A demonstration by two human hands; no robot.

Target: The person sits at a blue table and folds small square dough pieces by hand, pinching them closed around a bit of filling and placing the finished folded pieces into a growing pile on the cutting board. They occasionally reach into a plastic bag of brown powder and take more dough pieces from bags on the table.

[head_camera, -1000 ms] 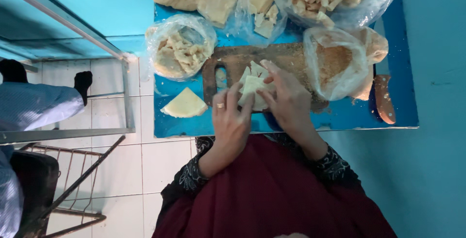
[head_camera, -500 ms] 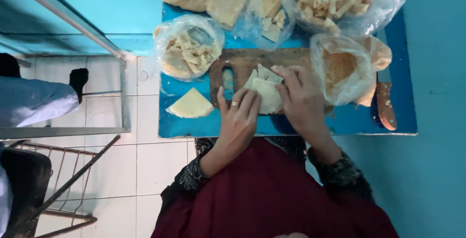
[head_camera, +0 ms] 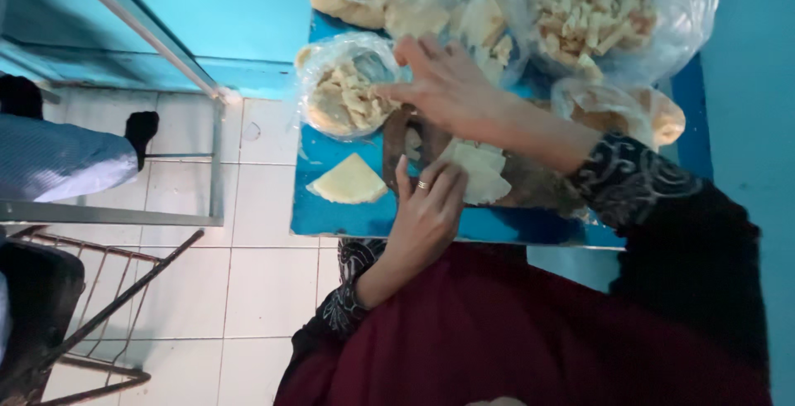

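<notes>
- Head view: my right hand, fingers spread and holding nothing I can see, reaches over the open bag near the table's left edge; a careless brush could tip the pieces out.
- My left hand lies flat, pinning the pale sheets on the board; easing off might let them slide.
- The wedge sits close to the front-left corner, where I judge a nudge could drop it.

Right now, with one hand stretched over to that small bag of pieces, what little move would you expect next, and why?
Probably the right hand lowers its fingers into the small open bag: it hovers at the bag's mouth, while the left hand rests on the pale sheets on the wooden board.
</notes>
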